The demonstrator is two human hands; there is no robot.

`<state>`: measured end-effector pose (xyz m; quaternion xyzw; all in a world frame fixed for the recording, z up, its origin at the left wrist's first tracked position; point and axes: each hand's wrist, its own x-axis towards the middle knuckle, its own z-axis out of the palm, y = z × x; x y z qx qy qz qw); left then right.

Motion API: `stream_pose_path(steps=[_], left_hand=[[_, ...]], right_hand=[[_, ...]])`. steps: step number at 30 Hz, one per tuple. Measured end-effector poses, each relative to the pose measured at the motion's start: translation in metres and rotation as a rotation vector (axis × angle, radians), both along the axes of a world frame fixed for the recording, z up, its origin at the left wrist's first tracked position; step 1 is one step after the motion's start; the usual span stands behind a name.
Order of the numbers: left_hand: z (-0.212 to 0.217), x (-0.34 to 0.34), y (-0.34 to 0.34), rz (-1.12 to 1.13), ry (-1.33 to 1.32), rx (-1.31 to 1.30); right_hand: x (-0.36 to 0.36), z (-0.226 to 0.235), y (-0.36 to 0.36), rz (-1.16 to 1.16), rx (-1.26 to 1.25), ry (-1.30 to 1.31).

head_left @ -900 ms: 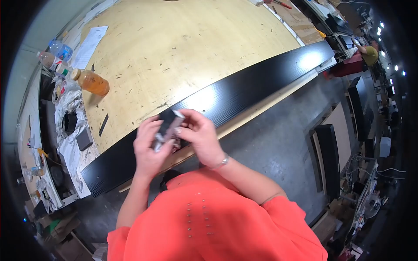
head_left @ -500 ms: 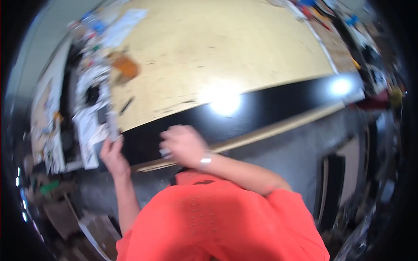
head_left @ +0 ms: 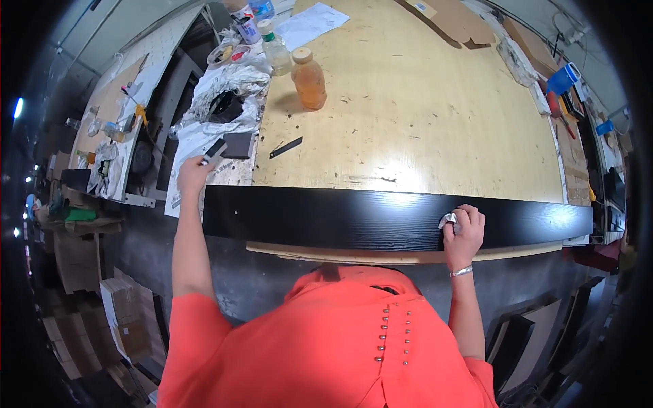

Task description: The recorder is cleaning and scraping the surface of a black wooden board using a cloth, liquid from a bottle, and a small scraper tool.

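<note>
A long black board (head_left: 326, 211) with a fine grain lies across the near edge of the workbench. On its right part my right hand (head_left: 467, 231) is closed around a crumpled white cloth (head_left: 448, 219), pressed to the black surface. Beyond the board's left end, my left hand (head_left: 192, 173) reaches over the paper-covered side and grips a small black-and-grey block (head_left: 215, 151). Close to that hand lies a flat dark grey pad (head_left: 238, 145). A thin black strip (head_left: 286, 147) rests on the bench behind the board.
A bottle of orange liquid (head_left: 310, 80) and a clear bottle with a green cap (head_left: 274, 51) stand at the back left. Crumpled white wrapping surrounds a black container (head_left: 226, 107). Brown cardboard (head_left: 449, 20) lies at the far side. Dark panels (head_left: 511, 347) lean below right.
My right hand has swept from the board's left part to its right part. My left hand has moved off the board's left end, onto the small block. The view has shifted.
</note>
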<state>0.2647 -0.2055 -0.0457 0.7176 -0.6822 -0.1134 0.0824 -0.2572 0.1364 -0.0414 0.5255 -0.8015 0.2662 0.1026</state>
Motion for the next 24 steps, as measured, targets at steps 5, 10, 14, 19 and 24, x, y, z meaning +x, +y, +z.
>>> stream_pose_path(steps=[5, 10, 14, 19, 24], left_hand=[[-0.110, 0.113, -0.039, -0.008, -0.048, 0.022], [-0.111, 0.135, -0.052, 0.032, 0.049, -0.104], [-0.062, 0.091, -0.032, -0.113, 0.336, -0.291], [-0.006, -0.012, 0.028, -0.179, 0.560, -0.254], [0.034, -0.176, 0.120, -0.423, 0.800, 0.043]], right_hand=[[0.005, 0.013, -0.005, -0.031, -0.019, 0.071], [0.080, 0.016, -0.056, 0.251, -0.171, -0.060], [0.113, 0.004, -0.063, 0.643, -0.068, -0.107], [-0.123, -0.018, 0.046, -0.112, -0.224, -0.561], [-0.078, 0.063, 0.026, -0.123, -0.512, -1.150]])
